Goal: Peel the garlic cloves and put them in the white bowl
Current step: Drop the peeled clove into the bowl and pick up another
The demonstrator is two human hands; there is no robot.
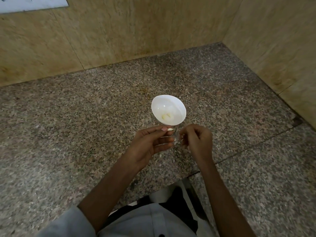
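Left hand (150,142) pinches small pale garlic clove (170,129); right hand (196,141) curled, hold unclear; we release low over round white bowl (164,103)

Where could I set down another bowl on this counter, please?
The counter is bare left of the white bowl, behind it toward the wall, and right of it. Crowded: in front of the bowl, around the left hand and right hand.

A home kitchen corner: speckled granite counter (85,117) meeting beige stone-tiled walls (119,31).
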